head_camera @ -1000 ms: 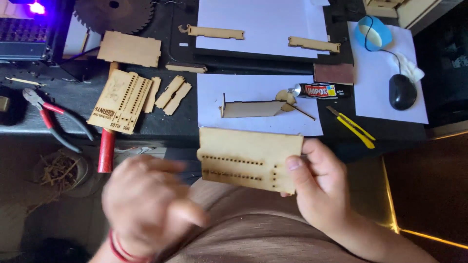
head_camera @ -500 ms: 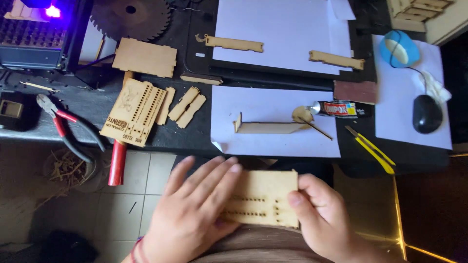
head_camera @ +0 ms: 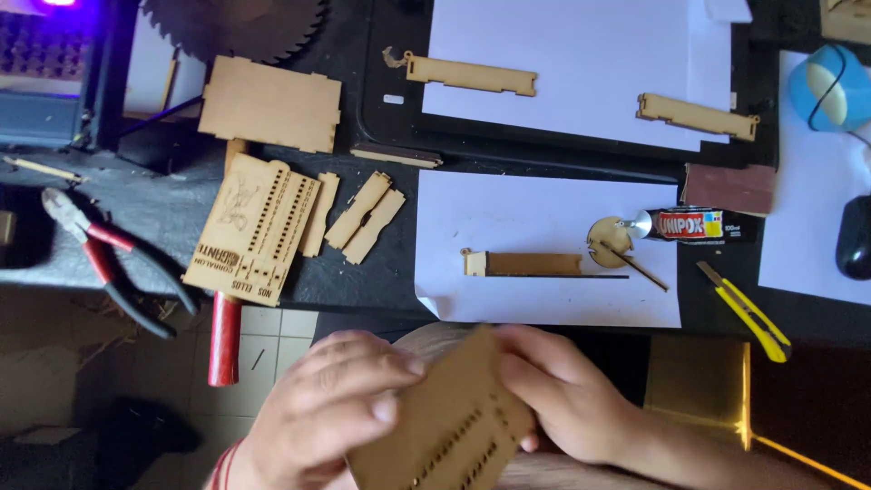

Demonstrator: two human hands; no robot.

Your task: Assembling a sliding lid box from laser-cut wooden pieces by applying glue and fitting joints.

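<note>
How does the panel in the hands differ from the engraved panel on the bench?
The held panel is gripped tilted by the left hand and right hand; the engraved panel lies flat, untouched. The held panel's visible face is plain; the engraved panel carries markings. Both are light wood with rows of small holes.

Viewpoint: my head camera is looking steeply down from above my worktable (head_camera: 181, 218).
Facing: it is pointing away from my body, across the table.
Nearness: my left hand (head_camera: 327, 408) and right hand (head_camera: 562, 399) are sitting close at the bottom edge.
</note>
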